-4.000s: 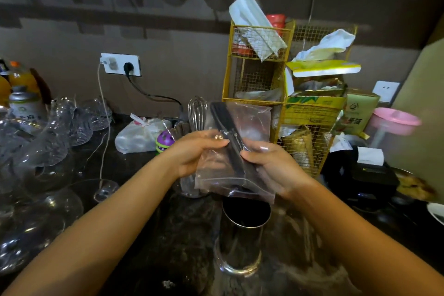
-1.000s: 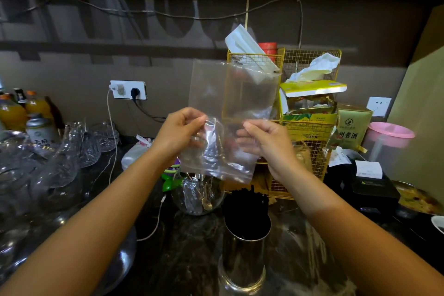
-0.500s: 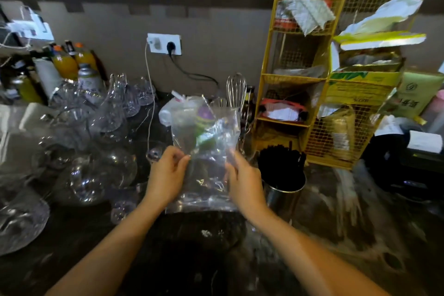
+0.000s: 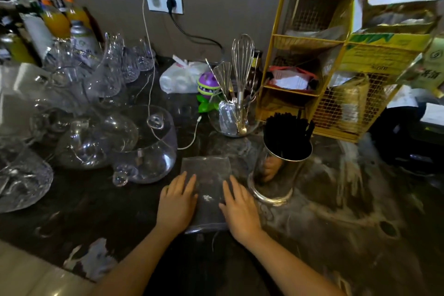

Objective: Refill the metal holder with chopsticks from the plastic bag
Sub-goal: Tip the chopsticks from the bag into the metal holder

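Observation:
The clear plastic bag (image 4: 208, 185) lies flat on the dark marble counter (image 4: 336, 223) with nothing visible inside it. My left hand (image 4: 176, 204) rests palm down on its left edge and my right hand (image 4: 239, 209) on its right edge, fingers spread flat. Just right of the bag stands the shiny metal holder (image 4: 276, 173), upright, with a bundle of black chopsticks (image 4: 287, 131) sticking out of its top.
Several clear glass jugs and bowls (image 4: 144, 149) crowd the counter's left. A glass jar with whisks (image 4: 236, 115) and a white cable (image 4: 192, 137) sit behind the bag. A yellow wire rack (image 4: 310, 94) stands behind the holder. Bottles (image 4: 55, 19) line the far left wall.
The chopsticks went from the bag into the holder. Since then both hands have lowered the bag from the air and laid it flat on the counter left of the holder.

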Available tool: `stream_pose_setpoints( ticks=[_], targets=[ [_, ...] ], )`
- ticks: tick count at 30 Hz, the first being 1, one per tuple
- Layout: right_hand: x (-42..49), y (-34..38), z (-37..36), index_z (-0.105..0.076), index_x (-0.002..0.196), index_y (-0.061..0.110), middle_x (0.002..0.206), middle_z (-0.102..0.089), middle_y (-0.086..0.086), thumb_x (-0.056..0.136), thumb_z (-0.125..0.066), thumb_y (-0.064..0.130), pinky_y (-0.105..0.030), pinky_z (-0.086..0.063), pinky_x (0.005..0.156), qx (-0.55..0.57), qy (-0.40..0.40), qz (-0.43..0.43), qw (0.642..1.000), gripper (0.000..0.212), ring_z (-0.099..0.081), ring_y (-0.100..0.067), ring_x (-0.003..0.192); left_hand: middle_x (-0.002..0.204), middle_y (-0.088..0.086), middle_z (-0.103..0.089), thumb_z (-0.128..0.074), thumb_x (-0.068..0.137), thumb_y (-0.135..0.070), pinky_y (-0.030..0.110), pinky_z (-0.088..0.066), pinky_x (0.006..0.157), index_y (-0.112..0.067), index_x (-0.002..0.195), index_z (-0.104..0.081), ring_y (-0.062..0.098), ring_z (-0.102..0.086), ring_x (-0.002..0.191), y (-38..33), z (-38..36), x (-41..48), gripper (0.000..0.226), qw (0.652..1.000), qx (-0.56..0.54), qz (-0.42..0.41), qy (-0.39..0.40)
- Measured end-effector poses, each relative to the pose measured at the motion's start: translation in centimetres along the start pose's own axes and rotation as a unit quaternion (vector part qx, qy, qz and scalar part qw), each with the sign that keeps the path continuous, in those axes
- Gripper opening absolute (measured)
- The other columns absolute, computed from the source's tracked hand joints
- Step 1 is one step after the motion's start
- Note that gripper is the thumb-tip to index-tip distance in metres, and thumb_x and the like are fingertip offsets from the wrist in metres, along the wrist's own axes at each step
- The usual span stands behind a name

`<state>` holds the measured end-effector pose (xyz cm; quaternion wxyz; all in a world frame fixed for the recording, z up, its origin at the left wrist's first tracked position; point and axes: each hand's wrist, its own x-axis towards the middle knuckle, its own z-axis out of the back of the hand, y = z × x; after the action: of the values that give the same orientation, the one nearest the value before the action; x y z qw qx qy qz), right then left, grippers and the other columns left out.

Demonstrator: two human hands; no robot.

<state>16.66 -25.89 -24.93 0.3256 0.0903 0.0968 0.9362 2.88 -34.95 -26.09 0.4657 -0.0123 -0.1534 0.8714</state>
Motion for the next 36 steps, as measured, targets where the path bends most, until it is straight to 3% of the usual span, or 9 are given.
stream_pose_setpoints(
  ticks=[1, 5, 12, 18, 24, 27, 29, 31, 36],
  targets=[
    [0.0, -0.2, -0.2, -0.034, 0.134, 0.007, 0.145, -0.037, -0.016, 0.082, -0.059, 0.035, -0.040, -0.037, 0.105, -0.010, 0.005, 0.014, 1.000, 0.064, -0.039, -0.027, 0.130, 0.150, 0.011, -0.023, -0.038, 0.091, -0.034, 0.045, -0.020, 0.111, -0.021, 0.137, -0.022, 0.026, -0.020, 0.138, 0.3, -0.4, 0.1, 0.051, 1.000, 0.008, -0.010, 0.025],
    [-0.1, -1.5, -1.4, -0.002, 0.141, 0.013, 0.155, -0.002, -0.007, 0.093, -0.024, 0.045, -0.038, 0.005, 0.115, 0.024, 0.128, 0.018, 0.991, 0.061, 0.005, -0.019, 0.142, 0.154, 0.002, -0.007, -0.020, 0.093, -0.040, 0.043, -0.001, 0.115, -0.022, 0.139, -0.008, 0.017, 0.000, 0.141, 0.9, -1.0, 0.7, 0.051, 0.992, 0.050, -0.031, 0.114],
    [0.3, -1.7, -1.5, 0.006, 0.141, 0.012, 0.155, 0.006, -0.006, 0.092, -0.019, 0.049, -0.038, 0.010, 0.114, -0.001, 0.159, 0.011, 0.987, 0.066, 0.011, -0.017, 0.141, 0.153, 0.008, -0.014, -0.023, 0.093, -0.041, 0.036, -0.009, 0.115, -0.018, 0.139, -0.012, 0.020, -0.010, 0.141, 1.0, -1.0, 1.0, 0.053, 0.992, 0.063, -0.046, 0.099],
    [0.7, -1.2, 0.8, 0.007, 0.141, 0.025, 0.155, 0.006, -0.010, 0.094, -0.024, 0.043, -0.039, 0.005, 0.115, 0.045, 0.197, 0.006, 0.979, 0.059, 0.009, -0.022, 0.142, 0.143, 0.014, -0.038, -0.038, 0.091, -0.033, 0.038, -0.030, 0.107, -0.015, 0.130, -0.038, 0.025, -0.037, 0.130, -0.7, 0.7, 2.2, 0.043, 0.998, 0.003, -0.030, 0.054],
    [1.1, 0.1, 7.9, -0.005, 0.141, 0.027, 0.154, -0.014, -0.007, 0.091, -0.040, 0.032, -0.040, -0.014, 0.114, 0.173, 0.074, 0.033, 0.982, 0.061, -0.012, -0.022, 0.140, 0.135, 0.012, -0.047, -0.048, 0.088, -0.021, 0.039, -0.033, 0.105, -0.013, 0.127, -0.042, 0.023, -0.043, 0.124, -5.3, 4.9, 4.8, 0.040, 0.968, -0.246, -0.027, 0.038],
    [0.9, -0.1, 12.5, -0.021, 0.138, 0.023, 0.143, -0.036, -0.005, 0.089, -0.049, 0.025, -0.031, -0.031, 0.105, 0.254, -0.038, 0.048, 0.965, 0.057, -0.033, -0.017, 0.129, 0.118, 0.015, -0.058, -0.054, 0.084, -0.010, 0.016, -0.043, 0.088, -0.009, 0.119, -0.050, 0.017, -0.055, 0.101, -8.7, 8.3, 6.1, 0.036, 0.938, -0.338, -0.081, 0.000],
    [0.7, -0.8, 15.3, -0.032, 0.134, 0.024, 0.130, -0.048, -0.002, 0.086, -0.054, 0.019, -0.020, -0.038, 0.093, 0.296, -0.101, 0.050, 0.949, 0.053, -0.045, -0.008, 0.112, 0.104, 0.013, -0.062, -0.058, 0.081, -0.007, 0.004, -0.040, 0.072, -0.008, 0.112, -0.056, 0.013, -0.056, 0.086, -10.9, 10.5, 7.1, 0.032, 0.924, -0.364, -0.113, -0.037],
    [0.9, -1.9, 17.8, -0.038, 0.130, 0.024, 0.113, -0.050, 0.005, 0.084, -0.056, 0.012, -0.014, -0.041, 0.080, 0.328, -0.146, 0.035, 0.933, 0.051, -0.049, -0.002, 0.093, 0.097, 0.009, -0.062, -0.061, 0.079, -0.008, 0.010, -0.042, 0.069, -0.009, 0.111, -0.057, 0.015, -0.056, 0.082, -13.1, 12.6, 8.2, 0.032, 0.911, -0.385, -0.141, -0.046],
    [3.0, -6.1, 21.6, -0.045, 0.123, 0.016, 0.097, -0.049, 0.002, 0.081, -0.059, 0.004, -0.022, -0.040, 0.069, 0.297, -0.196, -0.066, 0.932, 0.046, -0.051, -0.015, 0.074, 0.084, 0.002, -0.055, -0.066, 0.075, -0.010, 0.009, -0.038, 0.062, -0.010, 0.110, -0.057, 0.009, -0.049, 0.069, -17.2, 15.8, 11.0, 0.036, 0.905, -0.355, -0.234, 0.003]
  ],
)
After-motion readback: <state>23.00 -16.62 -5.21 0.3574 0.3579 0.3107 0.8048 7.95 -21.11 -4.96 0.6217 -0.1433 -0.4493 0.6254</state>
